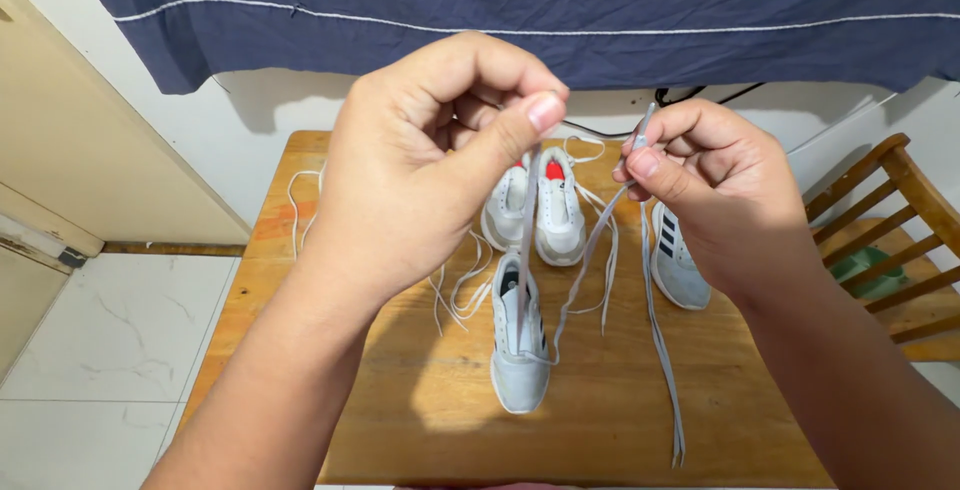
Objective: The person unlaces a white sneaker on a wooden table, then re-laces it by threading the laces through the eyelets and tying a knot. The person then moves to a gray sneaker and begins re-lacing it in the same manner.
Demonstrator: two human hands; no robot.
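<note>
My left hand (420,165) is raised over a small wooden table (420,420) and pinches one end of a grey shoelace (525,250) between thumb and finger. My right hand (700,185) pinches the other end of the lace by its tip. Both strands run down to a grey sneaker (518,355) with dark side stripes that lies on the table below my hands. Its match (680,270) lies to the right, partly hidden by my right hand. A long loose part of the lace hangs down toward the table's front right.
A pair of white sneakers (545,215) with red insides stands behind, with loose white laces (465,290) spread on the wood. A wooden chair (890,240) stands at the right. A dark blue cloth (600,0) hangs on the wall behind. White tiled floor lies to the left.
</note>
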